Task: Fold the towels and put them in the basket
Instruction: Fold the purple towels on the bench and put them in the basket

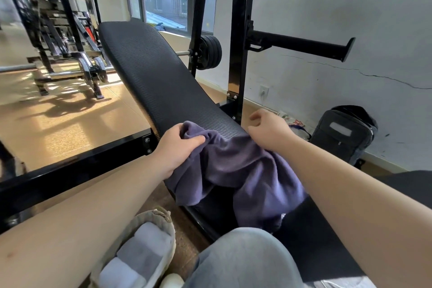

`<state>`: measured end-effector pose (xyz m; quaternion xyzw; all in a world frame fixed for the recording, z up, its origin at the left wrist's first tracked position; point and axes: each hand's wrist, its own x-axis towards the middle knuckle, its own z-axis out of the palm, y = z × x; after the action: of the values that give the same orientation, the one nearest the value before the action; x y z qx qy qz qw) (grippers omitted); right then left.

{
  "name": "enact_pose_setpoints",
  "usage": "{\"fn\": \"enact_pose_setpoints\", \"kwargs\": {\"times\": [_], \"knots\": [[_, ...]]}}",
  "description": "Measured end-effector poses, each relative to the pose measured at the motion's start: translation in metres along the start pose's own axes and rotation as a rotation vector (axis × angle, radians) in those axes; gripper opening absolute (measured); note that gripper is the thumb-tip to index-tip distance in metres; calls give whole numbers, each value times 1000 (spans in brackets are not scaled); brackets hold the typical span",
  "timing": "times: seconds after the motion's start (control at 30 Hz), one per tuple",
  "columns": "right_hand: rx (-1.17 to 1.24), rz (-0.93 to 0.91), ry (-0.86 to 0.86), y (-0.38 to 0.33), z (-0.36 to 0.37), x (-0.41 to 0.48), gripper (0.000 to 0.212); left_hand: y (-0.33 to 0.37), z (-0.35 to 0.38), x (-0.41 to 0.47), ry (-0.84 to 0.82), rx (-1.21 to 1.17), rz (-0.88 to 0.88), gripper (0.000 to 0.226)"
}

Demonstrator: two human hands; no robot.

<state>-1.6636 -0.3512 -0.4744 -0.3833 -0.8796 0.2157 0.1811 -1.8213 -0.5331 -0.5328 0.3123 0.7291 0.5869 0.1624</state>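
Observation:
A crumpled purple towel (243, 170) lies across the near end of a black padded bench (149, 70) and hangs over its edges. My left hand (177, 145) grips the towel's far left corner, thumb on top. Over the towel's right side my right hand (268, 131) has loosely curled fingers, and whether it holds cloth I cannot tell. A beige woven basket (168, 236) stands on the floor at the lower left, holding folded grey and white towels (142, 250).
A black rack upright (238, 54) with a side peg rises right of the bench. A black backpack (343, 133) leans on the wall at right. Barbell, weight plates (208, 51) and other gym frames stand at the back left. My knee in jeans (245, 259) is at the bottom.

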Motion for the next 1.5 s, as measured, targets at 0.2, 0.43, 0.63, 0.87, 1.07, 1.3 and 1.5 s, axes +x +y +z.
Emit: {"fn": "enact_pose_setpoints", "kwargs": {"times": [0.2, 0.43, 0.63, 0.87, 1.07, 1.3, 1.5], "knots": [[203, -252, -221, -22, 13, -12, 60, 8, 9, 4, -117, 74, 140, 17], [191, -338, -242, -43, 23, -7, 21, 8, 12, 6, -113, 372, 263, 27], [123, -163, -73, -27, 20, 4, 12, 1, 6, 14, -50, 379, 197, 20], [363, -131, -384, -32, 21, 1, 37, 5, 5, 15, -33, 342, 222, 16], [669, -40, -647, -46, 23, 3, 29, 10, -1, 17, -80, 327, 274, 9], [550, -45, -577, -64, 14, 21, 14, 28, -16, 28, -119, 357, 319, 15], [335, -77, -104, -65, -5, 55, 9, 38, -42, 49, 5, 373, 244, 24]]}}
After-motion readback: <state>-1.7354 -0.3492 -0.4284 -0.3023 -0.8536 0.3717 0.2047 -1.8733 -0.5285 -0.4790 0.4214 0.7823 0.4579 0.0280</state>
